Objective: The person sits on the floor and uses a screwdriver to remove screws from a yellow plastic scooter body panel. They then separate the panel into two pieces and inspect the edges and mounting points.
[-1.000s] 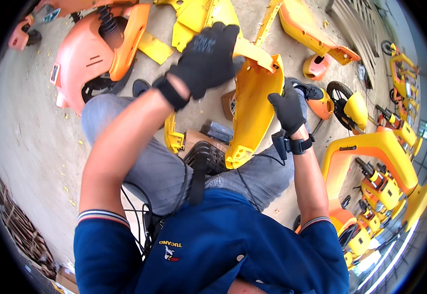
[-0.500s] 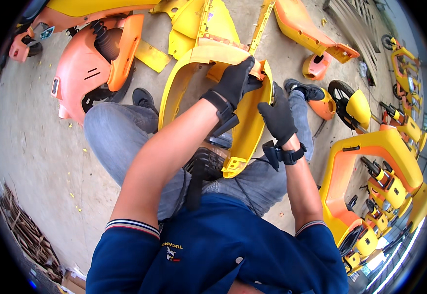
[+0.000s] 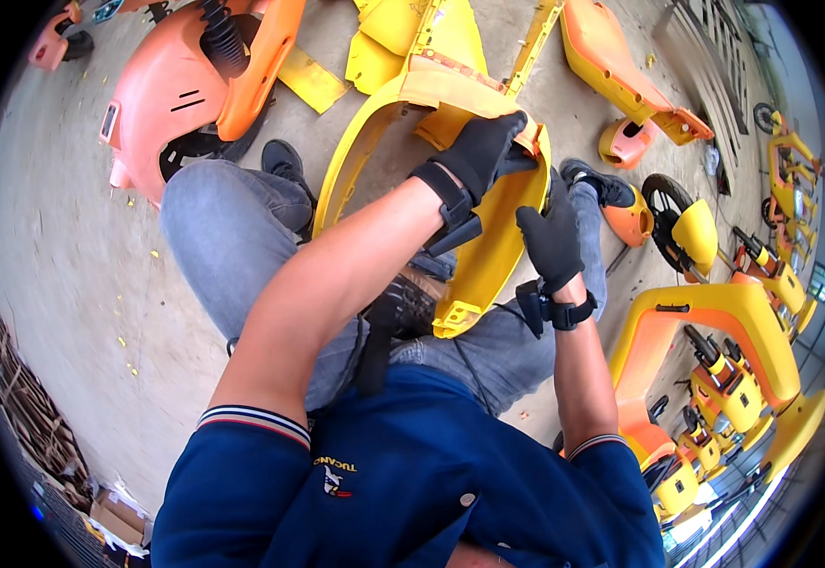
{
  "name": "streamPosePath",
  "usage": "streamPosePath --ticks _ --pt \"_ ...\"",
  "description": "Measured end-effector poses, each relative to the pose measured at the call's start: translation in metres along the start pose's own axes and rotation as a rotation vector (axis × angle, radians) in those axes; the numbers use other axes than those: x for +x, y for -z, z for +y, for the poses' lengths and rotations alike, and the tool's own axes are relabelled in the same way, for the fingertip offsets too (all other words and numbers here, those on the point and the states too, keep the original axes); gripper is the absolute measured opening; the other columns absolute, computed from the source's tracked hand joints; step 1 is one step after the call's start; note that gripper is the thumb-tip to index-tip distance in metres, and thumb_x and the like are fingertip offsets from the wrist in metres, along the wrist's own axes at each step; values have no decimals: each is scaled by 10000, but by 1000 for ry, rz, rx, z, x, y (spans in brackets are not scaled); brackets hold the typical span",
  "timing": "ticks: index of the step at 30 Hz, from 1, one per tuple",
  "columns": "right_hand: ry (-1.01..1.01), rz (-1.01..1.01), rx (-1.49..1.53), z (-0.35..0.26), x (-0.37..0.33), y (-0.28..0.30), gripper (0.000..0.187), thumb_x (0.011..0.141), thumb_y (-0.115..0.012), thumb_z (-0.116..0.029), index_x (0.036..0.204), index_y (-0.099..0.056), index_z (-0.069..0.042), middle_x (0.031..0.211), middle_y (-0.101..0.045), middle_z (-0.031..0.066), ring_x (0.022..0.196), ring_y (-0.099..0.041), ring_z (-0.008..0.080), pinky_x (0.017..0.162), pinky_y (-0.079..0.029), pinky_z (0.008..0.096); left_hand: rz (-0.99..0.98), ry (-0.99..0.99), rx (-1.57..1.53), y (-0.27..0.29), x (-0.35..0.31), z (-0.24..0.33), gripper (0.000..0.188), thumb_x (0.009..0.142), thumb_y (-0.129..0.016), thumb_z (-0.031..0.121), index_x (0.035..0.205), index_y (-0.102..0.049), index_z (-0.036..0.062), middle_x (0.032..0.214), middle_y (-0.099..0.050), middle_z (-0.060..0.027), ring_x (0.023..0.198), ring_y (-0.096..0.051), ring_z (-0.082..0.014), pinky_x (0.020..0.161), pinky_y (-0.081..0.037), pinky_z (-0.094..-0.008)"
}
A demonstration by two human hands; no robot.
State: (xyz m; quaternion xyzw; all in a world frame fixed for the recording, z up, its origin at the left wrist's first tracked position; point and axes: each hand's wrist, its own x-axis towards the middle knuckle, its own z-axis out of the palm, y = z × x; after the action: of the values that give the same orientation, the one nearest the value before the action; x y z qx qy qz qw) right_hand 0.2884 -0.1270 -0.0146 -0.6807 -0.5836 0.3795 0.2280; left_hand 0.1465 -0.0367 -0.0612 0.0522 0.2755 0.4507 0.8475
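Observation:
A curved yellow plastic body panel (image 3: 490, 268), shaped like an open loop with an orange-tinted top, stands between my legs. My left hand (image 3: 479, 159), in a black glove, reaches across its opening. Its fingers are curled over the panel's upper right corner, and the glove hides whatever lies under them. My right hand (image 3: 553, 237), also gloved, is closed at the panel's outer right edge, with the thumb near the rim and the fingertips partly hidden. A bracket with holes (image 3: 455, 317) forms the panel's lower end, close to my lap.
Yellow panel pieces (image 3: 375, 62) lie beyond the loop. An orange-pink scooter body (image 3: 152, 104) stands at left, and a long orange-yellow panel (image 3: 611, 66) lies at far right. A large yellow frame cover (image 3: 763, 331) and several yellow two-wheelers stand right. Sticks (image 3: 34, 407) are piled at lower left.
The view has shifted slightly, so the panel and hands appear a little farther right. Both hands keep their places on the panel.

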Motion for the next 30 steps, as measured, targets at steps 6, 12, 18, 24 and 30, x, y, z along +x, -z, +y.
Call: streamPosePath --ticks 6,12,18,24,30 --pt "3 57 2 -15 -8 -13 653 790 -536 -130 1406 -411 46 1162 -612 318 1064 -639 406 916 -503 427 -21 -1 33 11 -5 4 239 961 -589 129 1137 -576 -32 1097 -623 -142 1001 -640 -246 934 -567 -390" --pt "191 214 -247 -37 -20 -15 637 823 -582 -101 1405 -392 75 1273 -547 338 1113 -604 445 952 -497 430 -97 28 -61 3 -33 25 268 948 -614 97 1188 -577 -15 1127 -655 -135 1030 -661 -248 910 -567 -387" --pt "237 308 -239 -55 -28 -10 684 842 -647 -108 1436 -347 53 1336 -500 326 1152 -577 443 920 -517 435 -130 -42 -4 -23 -54 47 264 952 -600 67 1194 -582 -36 1169 -641 -130 1103 -623 -249 989 -514 -377" --pt "340 415 -243 -23 -30 -31 707 826 -656 -75 1437 -328 64 1407 -447 300 1258 -500 437 1011 -462 432 -304 -445 961 8 -64 52 317 920 -595 -9 1237 -597 -29 1225 -632 -119 1094 -620 -206 947 -517 -330" --pt "416 403 -228 0 -24 -63 746 791 -667 -59 1428 -310 87 1421 -422 294 1287 -455 462 1067 -402 457 -222 -309 929 19 -85 56 456 842 -654 -61 1290 -580 -21 1236 -646 -99 1106 -619 -166 955 -500 -298"
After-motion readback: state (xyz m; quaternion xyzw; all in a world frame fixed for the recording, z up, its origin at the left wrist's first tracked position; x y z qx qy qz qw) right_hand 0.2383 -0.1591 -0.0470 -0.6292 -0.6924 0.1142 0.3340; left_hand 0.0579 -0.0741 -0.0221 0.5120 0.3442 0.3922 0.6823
